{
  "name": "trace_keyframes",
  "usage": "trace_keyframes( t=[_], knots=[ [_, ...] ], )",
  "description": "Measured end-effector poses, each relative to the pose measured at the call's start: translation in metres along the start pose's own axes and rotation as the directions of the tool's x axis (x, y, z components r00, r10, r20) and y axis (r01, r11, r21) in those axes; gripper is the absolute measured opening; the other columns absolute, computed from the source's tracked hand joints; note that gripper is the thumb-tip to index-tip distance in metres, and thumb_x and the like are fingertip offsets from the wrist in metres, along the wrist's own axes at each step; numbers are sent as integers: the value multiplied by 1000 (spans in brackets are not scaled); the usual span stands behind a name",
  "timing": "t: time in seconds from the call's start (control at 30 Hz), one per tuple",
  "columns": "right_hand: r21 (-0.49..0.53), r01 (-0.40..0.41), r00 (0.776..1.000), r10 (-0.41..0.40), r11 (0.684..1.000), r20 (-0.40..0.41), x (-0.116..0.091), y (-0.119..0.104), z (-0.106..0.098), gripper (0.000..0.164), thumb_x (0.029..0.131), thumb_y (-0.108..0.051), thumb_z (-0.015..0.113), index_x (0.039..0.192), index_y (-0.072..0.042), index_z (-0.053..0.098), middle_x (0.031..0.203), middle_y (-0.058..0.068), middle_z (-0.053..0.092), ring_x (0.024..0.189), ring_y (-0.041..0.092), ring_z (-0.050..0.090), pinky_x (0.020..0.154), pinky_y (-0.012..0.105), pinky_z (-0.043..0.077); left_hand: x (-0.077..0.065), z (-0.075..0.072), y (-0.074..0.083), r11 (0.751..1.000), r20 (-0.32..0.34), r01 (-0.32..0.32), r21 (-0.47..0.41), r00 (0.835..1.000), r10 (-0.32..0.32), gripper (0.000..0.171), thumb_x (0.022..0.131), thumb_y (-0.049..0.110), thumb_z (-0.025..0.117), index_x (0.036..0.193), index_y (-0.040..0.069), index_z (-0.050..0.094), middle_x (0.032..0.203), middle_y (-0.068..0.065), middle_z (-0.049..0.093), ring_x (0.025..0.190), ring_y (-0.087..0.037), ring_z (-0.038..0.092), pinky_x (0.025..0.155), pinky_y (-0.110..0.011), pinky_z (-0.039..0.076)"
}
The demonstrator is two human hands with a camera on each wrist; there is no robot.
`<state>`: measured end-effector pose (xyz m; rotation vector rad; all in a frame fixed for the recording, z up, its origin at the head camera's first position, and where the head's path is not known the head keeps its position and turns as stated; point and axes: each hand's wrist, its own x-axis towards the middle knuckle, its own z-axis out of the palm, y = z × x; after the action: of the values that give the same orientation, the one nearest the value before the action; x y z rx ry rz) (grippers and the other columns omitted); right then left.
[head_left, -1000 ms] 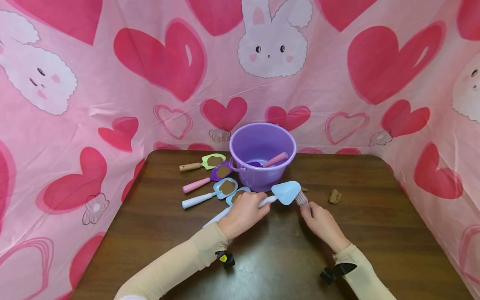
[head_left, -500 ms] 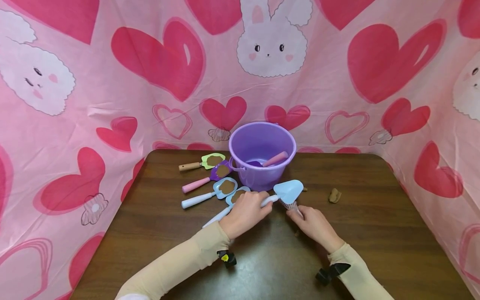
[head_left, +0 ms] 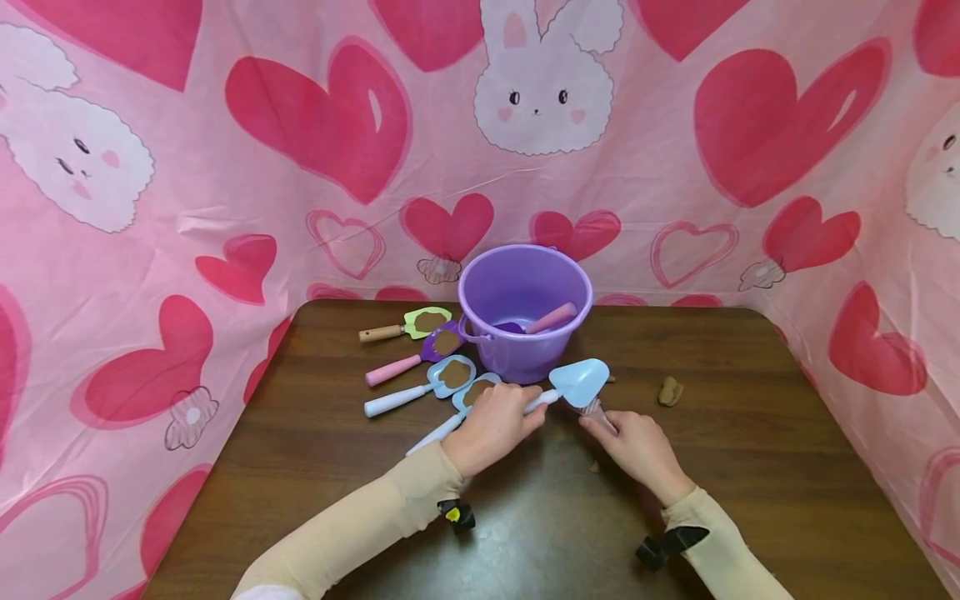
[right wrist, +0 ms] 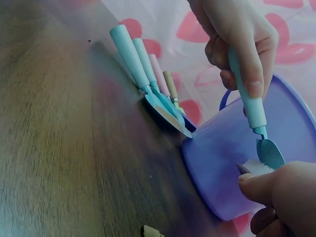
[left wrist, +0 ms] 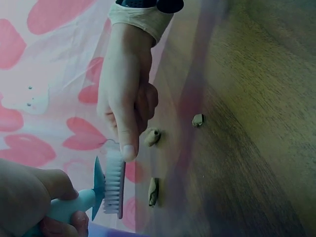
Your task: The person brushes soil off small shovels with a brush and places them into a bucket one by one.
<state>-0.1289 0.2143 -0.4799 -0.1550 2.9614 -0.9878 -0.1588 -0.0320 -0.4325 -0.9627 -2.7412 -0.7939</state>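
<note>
- The light blue trowel [head_left: 581,380] is in front of the purple bucket [head_left: 517,360], lifted above the table [head_left: 757,400]; your left hand [head_left: 495,423] grips its white handle, perhaps so that the blade's underside is free.
- Your right hand [head_left: 641,450] pinches the brush [left wrist: 114,182], bristles turned to this underside; they seem to touch, but the dim wrist view leaves some doubt.
- Four more trowels [head_left: 387,402] lie left of the bucket, handles outward, probably for easy taking; brown patches show on their blades.
- One pink-handled tool [head_left: 552,318] leans inside the bucket.
- Brown lumps [head_left: 670,392] lie at the right.
- You can read no brand, label or writing.
</note>
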Motion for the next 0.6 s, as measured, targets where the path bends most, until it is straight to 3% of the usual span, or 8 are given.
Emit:
trace_keyframes(
  t=[0.6],
  knots=[
    [-13, -15, 998, 14, 1000, -57, -1, 9, -11, 45, 100, -39, 68, 66, -13, 53, 59, -4, 38, 58, 17, 43, 55, 32, 35, -2, -1, 6, 999, 14, -40, 5, 999, 40, 30, 99, 17, 67, 74, 16, 51, 62, 7, 36, 55, -12, 41, 51, -24, 33]
  ],
)
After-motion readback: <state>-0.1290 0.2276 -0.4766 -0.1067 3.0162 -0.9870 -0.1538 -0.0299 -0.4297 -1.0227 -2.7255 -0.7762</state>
